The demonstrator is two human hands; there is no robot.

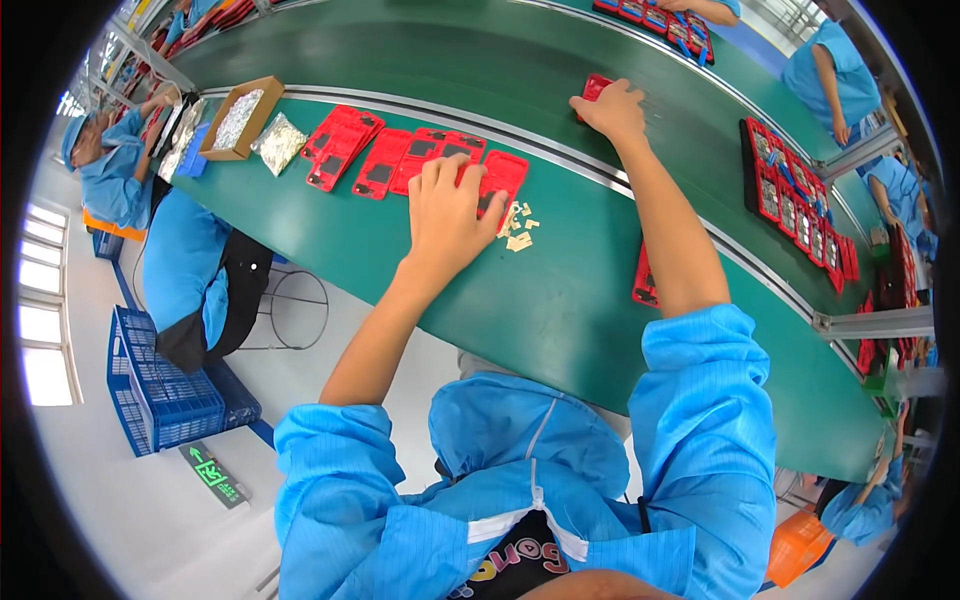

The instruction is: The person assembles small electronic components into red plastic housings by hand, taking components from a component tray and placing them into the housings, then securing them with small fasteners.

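Observation:
My right hand (614, 112) reaches across the metal rail to the dark green belt. Its fingers grip a small red plastic tray (597, 86), partly hidden under them. My left hand (444, 208) is spread over a row of red trays on the bench, fingers apart and thumb out to the right. Beneath and beside it lie red trays with dark square patches (382, 165) and another red tray (508, 172). Small cream-coloured pieces (520, 228) lie loose next to my left thumb. A further red tray (643, 278) is partly covered by my right forearm.
Overlapping red trays (342, 145) lie to the left, beside a clear bag of pale pieces (279, 143) and a cardboard box (268, 97). The metal rail (570, 155) divides bench from belt. Filled red trays (795, 195) stand at right. Co-workers in blue (115, 185) sit around.

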